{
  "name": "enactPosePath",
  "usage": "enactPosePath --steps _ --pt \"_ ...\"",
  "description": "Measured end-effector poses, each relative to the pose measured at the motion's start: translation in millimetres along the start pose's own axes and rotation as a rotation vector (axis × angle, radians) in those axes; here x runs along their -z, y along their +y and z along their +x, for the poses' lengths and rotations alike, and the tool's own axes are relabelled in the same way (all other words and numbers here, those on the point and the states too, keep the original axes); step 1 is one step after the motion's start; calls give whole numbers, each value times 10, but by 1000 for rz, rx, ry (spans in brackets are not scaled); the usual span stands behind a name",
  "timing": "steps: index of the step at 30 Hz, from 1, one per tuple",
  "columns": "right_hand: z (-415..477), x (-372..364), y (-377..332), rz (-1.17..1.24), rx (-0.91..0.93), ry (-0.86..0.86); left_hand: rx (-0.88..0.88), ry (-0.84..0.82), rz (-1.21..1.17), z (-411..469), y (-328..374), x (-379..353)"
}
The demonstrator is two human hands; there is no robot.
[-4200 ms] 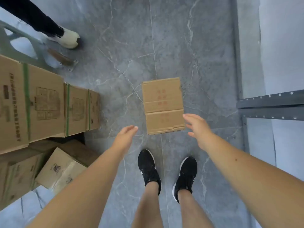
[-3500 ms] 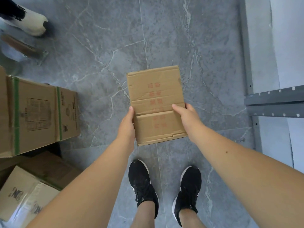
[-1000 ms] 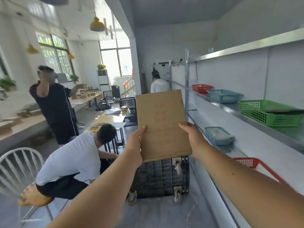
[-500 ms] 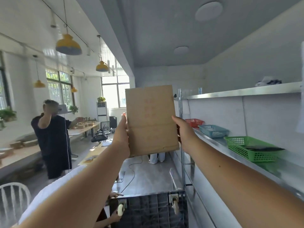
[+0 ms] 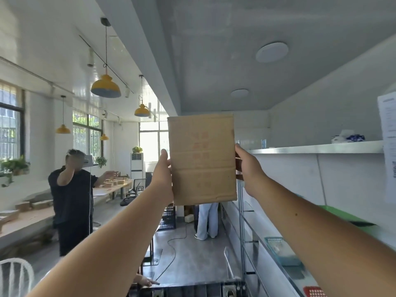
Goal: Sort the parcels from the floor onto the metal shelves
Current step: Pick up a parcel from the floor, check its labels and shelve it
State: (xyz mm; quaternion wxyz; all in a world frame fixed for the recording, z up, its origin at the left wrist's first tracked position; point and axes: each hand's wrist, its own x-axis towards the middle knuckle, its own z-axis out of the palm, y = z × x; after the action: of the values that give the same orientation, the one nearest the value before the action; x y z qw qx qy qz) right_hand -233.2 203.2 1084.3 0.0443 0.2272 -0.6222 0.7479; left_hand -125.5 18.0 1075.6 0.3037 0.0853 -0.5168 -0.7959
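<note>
A brown cardboard parcel [image 5: 202,159] with faded red print is held upright at head height, its flat face toward me. My left hand [image 5: 162,179] grips its left edge and my right hand [image 5: 248,172] grips its right edge. The metal shelves [image 5: 317,149] run along the wall on the right; the top shelf's front edge sits level with the parcel's middle, just right of my right hand. Lower shelf levels [image 5: 257,230] stretch below my right arm.
A blue basket [image 5: 278,249] and a red basket [image 5: 314,292] sit on lower shelves, and a white packet [image 5: 347,137] lies on the top one. A person in black [image 5: 72,202] stands left, another [image 5: 206,219] behind the parcel. A black cart [image 5: 192,290] is below.
I picked the parcel off the floor with both hands, stood up, and raised it from chest height to the level of the top shelf.
</note>
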Motion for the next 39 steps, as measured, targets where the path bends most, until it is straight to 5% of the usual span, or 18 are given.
enactPosePath --steps 33,39 --pt "-138 -8 -154 76 -154 3 -41 42 57 -137 96 87" --pt "-141 63 -183 -54 -205 -21 -36 59 45 -96 132 54"
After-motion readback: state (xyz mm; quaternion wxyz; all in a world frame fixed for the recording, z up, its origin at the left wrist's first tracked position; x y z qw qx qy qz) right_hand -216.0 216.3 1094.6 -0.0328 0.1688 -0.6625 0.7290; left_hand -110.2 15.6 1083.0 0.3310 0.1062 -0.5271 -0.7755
